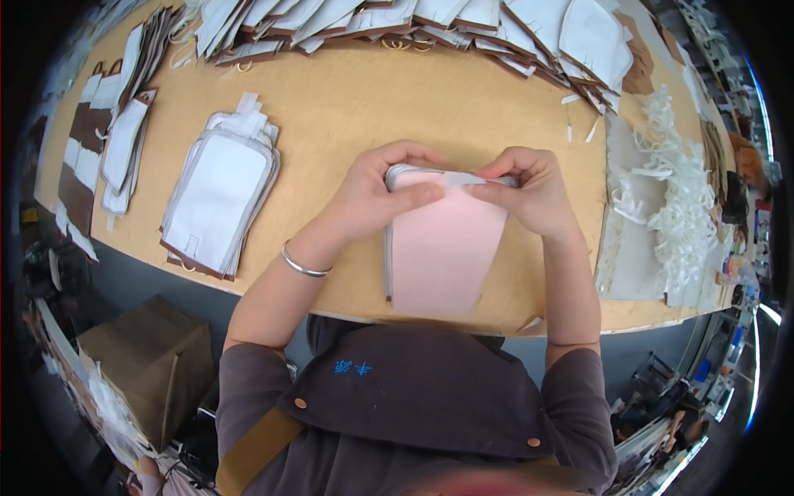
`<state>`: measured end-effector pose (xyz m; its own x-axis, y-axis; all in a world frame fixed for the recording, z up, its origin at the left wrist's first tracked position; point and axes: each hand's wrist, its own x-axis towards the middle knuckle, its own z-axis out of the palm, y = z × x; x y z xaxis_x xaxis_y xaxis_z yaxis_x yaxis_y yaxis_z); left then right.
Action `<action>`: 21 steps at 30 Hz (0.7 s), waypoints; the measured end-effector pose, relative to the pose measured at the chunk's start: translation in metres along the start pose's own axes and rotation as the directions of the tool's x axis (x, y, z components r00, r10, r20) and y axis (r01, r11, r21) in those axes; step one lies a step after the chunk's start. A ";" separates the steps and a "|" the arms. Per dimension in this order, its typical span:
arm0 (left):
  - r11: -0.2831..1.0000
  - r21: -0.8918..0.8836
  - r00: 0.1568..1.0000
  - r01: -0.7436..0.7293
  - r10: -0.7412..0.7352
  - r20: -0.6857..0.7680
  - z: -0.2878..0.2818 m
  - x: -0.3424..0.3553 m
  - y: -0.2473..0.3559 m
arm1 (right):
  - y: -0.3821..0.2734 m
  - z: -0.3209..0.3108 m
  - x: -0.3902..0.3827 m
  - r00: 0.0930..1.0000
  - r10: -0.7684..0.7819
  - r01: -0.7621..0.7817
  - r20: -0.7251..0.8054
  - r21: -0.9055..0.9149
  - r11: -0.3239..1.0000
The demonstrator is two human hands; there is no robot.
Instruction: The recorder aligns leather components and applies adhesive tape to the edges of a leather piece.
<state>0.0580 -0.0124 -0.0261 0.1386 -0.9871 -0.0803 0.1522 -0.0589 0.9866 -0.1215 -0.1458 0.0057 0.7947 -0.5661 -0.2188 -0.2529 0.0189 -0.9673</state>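
A pale pink tapered piece (442, 256) lies on the wooden table (372, 116) in front of me, over a stack of grey-edged pieces (387, 273). My left hand (389, 182) grips its top left, thumb on the pink face and fingers behind the top edge. My right hand (521, 182) grips the top right the same way. A small white strip (463, 177) shows at the top edge between my thumbs.
A stack of white panels with brown edges (211, 186) lies left, beside further piles (124, 149). More panels (422, 16) line the back. Tangled white strips (670, 207) lie on the right. A brown box-like object (145, 364) stands below the table at left.
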 end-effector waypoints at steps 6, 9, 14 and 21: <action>0.927 -0.308 0.955 0.215 -0.134 0.264 0.002 -0.031 -0.013 | -0.008 -0.018 0.002 0.990 -0.092 0.104 -0.105 0.108 0.989; 0.919 -0.340 0.958 0.197 -0.106 0.267 0.006 -0.037 -0.009 | -0.009 -0.027 0.003 0.971 -0.204 0.213 -0.125 0.060 0.975; 0.918 -0.351 0.966 0.184 -0.103 0.236 0.015 -0.045 -0.008 | -0.014 -0.035 0.005 0.968 -0.218 0.226 -0.121 0.059 0.972; 0.909 -0.393 0.982 0.141 -0.078 0.174 0.024 -0.050 -0.002 | -0.013 -0.040 0.012 0.965 -0.235 0.247 -0.118 0.103 0.963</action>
<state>0.0277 0.0335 -0.0206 -0.0458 -0.9904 -0.1308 0.5426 -0.1346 0.8291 -0.1310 -0.1859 0.0205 0.7612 -0.6477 0.0315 0.0099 -0.0370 -0.9993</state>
